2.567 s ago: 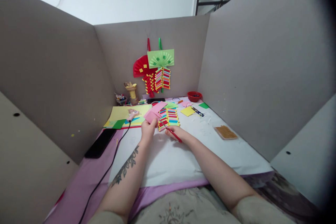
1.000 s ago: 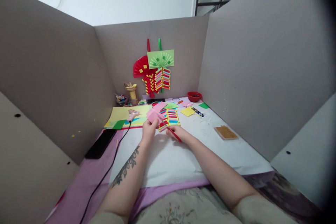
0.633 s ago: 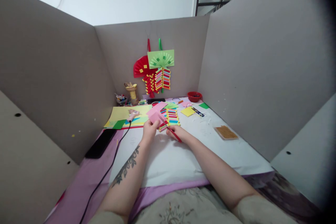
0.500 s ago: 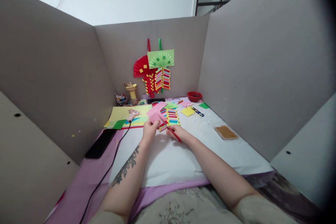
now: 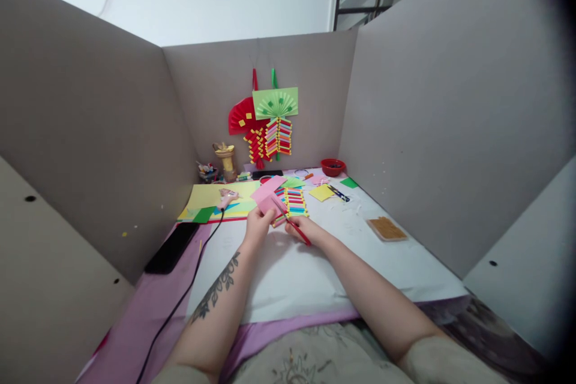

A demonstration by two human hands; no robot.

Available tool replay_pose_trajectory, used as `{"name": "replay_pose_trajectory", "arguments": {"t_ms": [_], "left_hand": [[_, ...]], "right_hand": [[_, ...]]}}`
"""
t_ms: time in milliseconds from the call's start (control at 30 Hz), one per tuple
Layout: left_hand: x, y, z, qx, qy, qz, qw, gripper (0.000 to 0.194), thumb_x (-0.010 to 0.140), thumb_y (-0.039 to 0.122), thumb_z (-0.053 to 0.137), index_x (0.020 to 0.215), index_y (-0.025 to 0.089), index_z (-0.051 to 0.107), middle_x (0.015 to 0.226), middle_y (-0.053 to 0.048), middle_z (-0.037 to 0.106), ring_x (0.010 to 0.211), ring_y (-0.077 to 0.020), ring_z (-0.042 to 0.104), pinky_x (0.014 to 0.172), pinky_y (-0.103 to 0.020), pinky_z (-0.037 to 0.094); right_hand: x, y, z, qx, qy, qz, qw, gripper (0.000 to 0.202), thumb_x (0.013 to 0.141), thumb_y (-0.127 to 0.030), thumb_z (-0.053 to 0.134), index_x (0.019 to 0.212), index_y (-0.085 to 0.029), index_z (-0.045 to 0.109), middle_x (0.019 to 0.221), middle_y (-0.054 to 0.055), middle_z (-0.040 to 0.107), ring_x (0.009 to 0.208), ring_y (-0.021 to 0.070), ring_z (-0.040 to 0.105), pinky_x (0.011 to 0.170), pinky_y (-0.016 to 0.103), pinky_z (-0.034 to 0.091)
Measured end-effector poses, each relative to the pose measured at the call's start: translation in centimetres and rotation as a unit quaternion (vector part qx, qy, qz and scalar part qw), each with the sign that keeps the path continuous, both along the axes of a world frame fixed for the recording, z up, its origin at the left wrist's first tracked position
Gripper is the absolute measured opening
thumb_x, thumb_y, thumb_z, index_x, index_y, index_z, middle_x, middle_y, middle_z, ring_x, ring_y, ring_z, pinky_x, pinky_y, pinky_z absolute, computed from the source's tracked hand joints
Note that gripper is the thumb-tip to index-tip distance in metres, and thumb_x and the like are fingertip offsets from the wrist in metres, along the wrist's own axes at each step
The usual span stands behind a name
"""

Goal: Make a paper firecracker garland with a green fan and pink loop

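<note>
Between the fingers of my left hand (image 5: 260, 224) is a piece of pink paper (image 5: 270, 202), held up above the table. My right hand (image 5: 300, 230) grips red-handled scissors (image 5: 304, 237), whose blades reach up and left to the paper's right part. Behind the scissors lies a column of striped paper rolls (image 5: 296, 201) with yellow ends. A second pink sheet (image 5: 270, 185) shows just beyond the held paper; whether the two touch I cannot tell.
A glue gun (image 5: 227, 197) with a black cord lies on yellow sheets at left, near a black phone (image 5: 172, 247). On the right are a yellow square (image 5: 321, 192), dark-handled snips (image 5: 338, 193), a red bowl (image 5: 333, 167) and a tray of brown sticks (image 5: 387, 229). Paper fan ornaments (image 5: 275, 102) hang behind.
Both hands stay in nearly the same place, still holding the pink paper and the scissors. The scissor blades have shifted slightly against the paper; the whole view has tilted a little.
</note>
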State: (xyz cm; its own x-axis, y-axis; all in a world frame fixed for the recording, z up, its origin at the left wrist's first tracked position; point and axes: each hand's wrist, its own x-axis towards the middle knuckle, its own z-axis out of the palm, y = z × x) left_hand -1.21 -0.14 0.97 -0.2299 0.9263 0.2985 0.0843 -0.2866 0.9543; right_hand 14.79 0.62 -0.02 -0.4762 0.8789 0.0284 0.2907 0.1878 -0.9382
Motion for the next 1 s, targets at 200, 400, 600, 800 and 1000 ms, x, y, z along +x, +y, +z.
{"name": "replay_pose_trajectory", "arguments": {"t_ms": [200,400,600,800,1000], "left_hand": [[0.0,-0.2,0.2,0.002,0.015,-0.002,1.0,0.019,0.067,0.032,0.06,0.061,0.014,0.057,0.052,0.002,0.052,0.05,-0.0104,0.045,0.049,-0.021,0.034],[-0.1,0.0,-0.1,0.005,0.018,-0.017,1.0,0.017,0.069,0.03,0.058,0.062,0.014,0.056,0.054,0.002,0.053,0.052,-0.0107,0.046,0.05,-0.021,0.036],[-0.1,0.1,-0.2,-0.006,0.039,-0.027,0.999,0.019,0.069,0.03,0.057,0.06,0.014,0.055,0.051,0.002,0.051,0.049,-0.0105,0.044,0.048,-0.021,0.033],[-0.1,0.0,-0.2,-0.012,0.038,-0.029,0.999,0.019,0.07,0.032,0.058,0.063,0.013,0.058,0.053,0.002,0.052,0.051,-0.0108,0.046,0.05,-0.021,0.036],[0.1,0.1,-0.2,-0.026,0.018,-0.037,0.999,0.022,0.069,0.034,0.06,0.062,0.013,0.057,0.052,0.002,0.053,0.05,-0.0113,0.047,0.049,-0.022,0.037]], "right_hand": [[0.1,-0.3,0.8,-0.006,0.007,0.027,1.0,0.02,0.077,-0.032,0.054,0.077,-0.013,0.062,0.049,-0.006,0.038,0.044,0.0069,0.033,0.043,0.019,0.028],[0.0,-0.5,0.9,0.01,0.003,0.029,1.0,0.023,0.076,-0.036,0.055,0.078,-0.013,0.06,0.051,-0.006,0.037,0.044,0.0065,0.03,0.042,0.019,0.024],[0.0,0.2,-0.1,0.021,0.013,0.028,0.999,0.027,0.077,-0.041,0.054,0.077,-0.015,0.062,0.051,-0.003,0.039,0.046,0.0085,0.032,0.042,0.02,0.024],[0.0,0.1,0.1,0.002,0.03,0.034,0.999,0.022,0.075,-0.034,0.057,0.075,-0.013,0.062,0.049,-0.005,0.036,0.044,0.0068,0.03,0.043,0.02,0.023],[0.1,0.0,0.4,0.018,0.018,0.022,0.999,0.024,0.077,-0.035,0.054,0.071,-0.013,0.061,0.05,-0.005,0.038,0.045,0.0065,0.03,0.044,0.019,0.025]]}}
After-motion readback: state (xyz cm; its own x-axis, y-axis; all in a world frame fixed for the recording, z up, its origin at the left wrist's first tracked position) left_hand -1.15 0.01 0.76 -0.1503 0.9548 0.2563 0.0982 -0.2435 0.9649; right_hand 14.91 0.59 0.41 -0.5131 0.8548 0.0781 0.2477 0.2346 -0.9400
